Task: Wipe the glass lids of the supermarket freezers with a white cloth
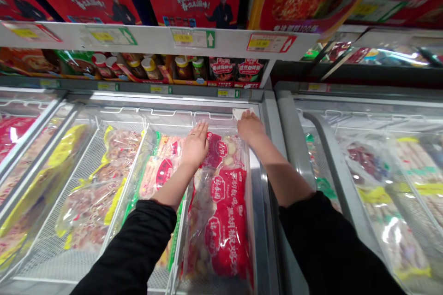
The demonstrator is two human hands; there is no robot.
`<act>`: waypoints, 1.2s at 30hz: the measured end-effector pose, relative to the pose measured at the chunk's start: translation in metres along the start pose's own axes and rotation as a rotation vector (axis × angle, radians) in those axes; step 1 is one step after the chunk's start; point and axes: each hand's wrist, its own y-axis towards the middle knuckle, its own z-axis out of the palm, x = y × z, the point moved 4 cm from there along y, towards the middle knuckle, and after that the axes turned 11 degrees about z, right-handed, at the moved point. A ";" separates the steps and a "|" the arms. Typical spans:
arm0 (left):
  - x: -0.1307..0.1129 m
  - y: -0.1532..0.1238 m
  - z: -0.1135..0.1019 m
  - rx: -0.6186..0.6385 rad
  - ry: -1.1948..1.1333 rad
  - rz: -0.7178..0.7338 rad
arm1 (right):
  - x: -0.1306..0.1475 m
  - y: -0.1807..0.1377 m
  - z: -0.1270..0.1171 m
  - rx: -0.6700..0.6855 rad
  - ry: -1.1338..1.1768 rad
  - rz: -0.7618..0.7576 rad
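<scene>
Both my arms, in black sleeves, reach over a chest freezer's sliding glass lid [114, 115]. My left hand [195, 144] lies flat on the glass with fingers stretched out, above red bags of frozen food [224, 221]. My right hand [249, 126] is curled over a white cloth [239, 113] pressed against the glass at the lid's far right corner. Under the glass, wire dividers separate rows of clear and red food bags.
A second freezer [374, 166] with its own glass lid stands to the right, split from this one by a grey frame [273, 115]. Above the freezers, a white shelf [155, 39] with price tags carries jars and red boxed goods.
</scene>
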 end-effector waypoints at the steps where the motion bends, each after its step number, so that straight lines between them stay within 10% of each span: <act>1: 0.000 0.000 0.000 0.000 -0.002 -0.002 | 0.003 -0.005 0.001 0.005 -0.003 -0.032; 23: -0.004 0.002 0.000 0.039 0.129 0.011 | -0.024 0.019 -0.007 -0.002 0.072 -0.017; 36: -0.003 0.001 0.001 0.033 0.109 -0.005 | 0.014 -0.001 -0.001 -0.093 -0.168 -0.122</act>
